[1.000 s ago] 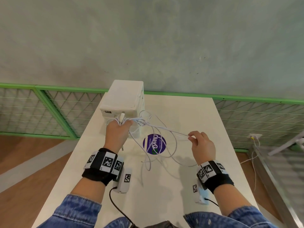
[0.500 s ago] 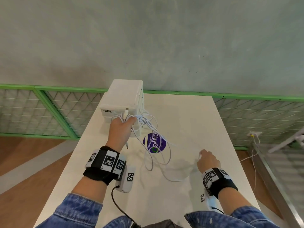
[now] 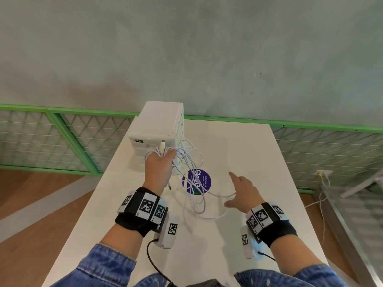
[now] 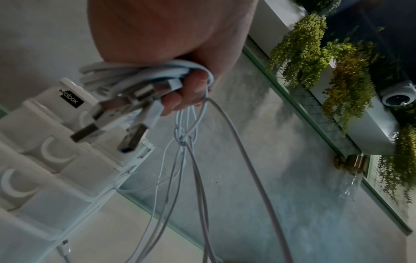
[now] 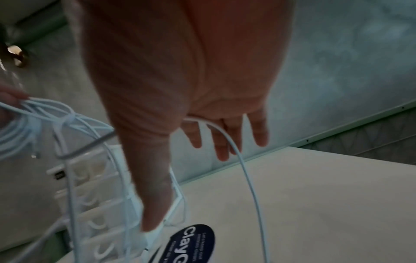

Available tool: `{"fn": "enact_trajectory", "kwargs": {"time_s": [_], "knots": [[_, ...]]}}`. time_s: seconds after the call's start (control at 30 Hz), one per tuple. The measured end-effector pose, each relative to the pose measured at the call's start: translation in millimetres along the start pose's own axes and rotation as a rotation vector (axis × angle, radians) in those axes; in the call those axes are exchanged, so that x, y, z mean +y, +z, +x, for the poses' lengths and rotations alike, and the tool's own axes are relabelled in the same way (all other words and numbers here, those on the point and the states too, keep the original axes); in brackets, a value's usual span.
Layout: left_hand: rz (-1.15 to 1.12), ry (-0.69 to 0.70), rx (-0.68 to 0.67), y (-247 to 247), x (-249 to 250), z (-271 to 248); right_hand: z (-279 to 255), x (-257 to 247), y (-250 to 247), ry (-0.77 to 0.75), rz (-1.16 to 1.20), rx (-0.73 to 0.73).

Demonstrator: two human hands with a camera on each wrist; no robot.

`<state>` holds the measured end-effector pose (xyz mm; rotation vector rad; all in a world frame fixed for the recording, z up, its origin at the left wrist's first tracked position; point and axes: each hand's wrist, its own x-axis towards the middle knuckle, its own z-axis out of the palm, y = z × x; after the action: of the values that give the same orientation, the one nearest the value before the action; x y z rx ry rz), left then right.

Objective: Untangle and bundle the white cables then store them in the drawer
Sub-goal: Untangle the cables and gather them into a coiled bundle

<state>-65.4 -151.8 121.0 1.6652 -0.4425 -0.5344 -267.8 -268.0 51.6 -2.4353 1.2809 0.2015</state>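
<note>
My left hand (image 3: pixel 159 164) grips a bunch of white cables (image 3: pixel 191 168) in front of the white drawer unit (image 3: pixel 159 125), USB plugs (image 4: pixel 117 117) sticking out past the fingers (image 4: pixel 186 96). Loose loops hang from that fist to the table and trail to the right. My right hand (image 3: pixel 240 189) hovers with straight, spread fingers (image 5: pixel 225 142) over the table. One cable strand (image 5: pixel 243 169) lies across its palm and hangs down. All drawers (image 4: pixel 56 147) of the unit look closed.
The white table (image 3: pixel 259 158) carries a round purple sticker (image 3: pixel 196 182) under the loops. The drawer unit stands at its far left edge. A green wire-mesh fence (image 3: pixel 62 139) runs behind the table, below a grey wall.
My right hand let go of its pinch on the cable, dropped toward the table, then rose with fingers spread. The left hand kept its hold and lifted slightly toward the drawer unit.
</note>
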Motion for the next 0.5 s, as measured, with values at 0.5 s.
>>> {"fn": "enact_trajectory", "kwargs": {"time_s": [0.5], "knots": [[-0.014, -0.055, -0.067, 10.3, -10.0, -7.6, 3.6, -28.1, 5.7, -0.409, 0.208, 0.534]]}}
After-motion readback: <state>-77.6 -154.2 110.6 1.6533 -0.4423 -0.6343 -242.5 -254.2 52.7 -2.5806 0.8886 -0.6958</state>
